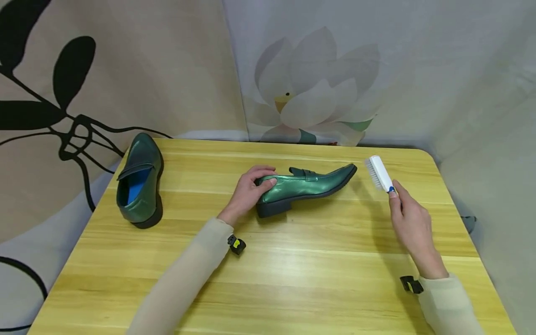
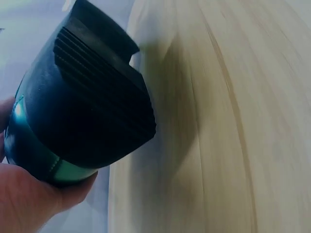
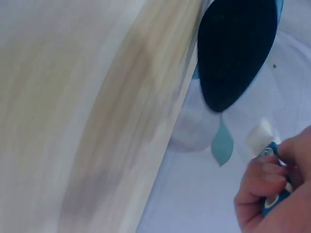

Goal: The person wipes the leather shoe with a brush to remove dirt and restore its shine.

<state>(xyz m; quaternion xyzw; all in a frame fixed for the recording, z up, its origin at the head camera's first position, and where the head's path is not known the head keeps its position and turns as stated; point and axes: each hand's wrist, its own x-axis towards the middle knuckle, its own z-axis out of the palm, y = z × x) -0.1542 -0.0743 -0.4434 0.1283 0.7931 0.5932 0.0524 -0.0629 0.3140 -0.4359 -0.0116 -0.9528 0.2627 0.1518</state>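
My left hand (image 1: 248, 190) grips the heel end of a shiny green loafer (image 1: 311, 186), thumb on the near side. The shoe's toe points right and is raised a little over the table; in the left wrist view its dark heel and sole (image 2: 97, 97) face the camera. A white brush (image 1: 379, 174) with a blue band on its handle is in my right hand (image 1: 412, 228), bristles facing left, a short way right of the toe. In the right wrist view, fingers curl round the blue-and-white handle (image 3: 276, 196). The matching green loafer (image 1: 140, 181) stands at the table's left side.
A wooden table (image 1: 293, 279) lies under both hands. Behind it hangs a pale curtain (image 1: 418, 83) with a printed flower, and dark leaf prints are at the left. Small black devices are fixed at both wrists.
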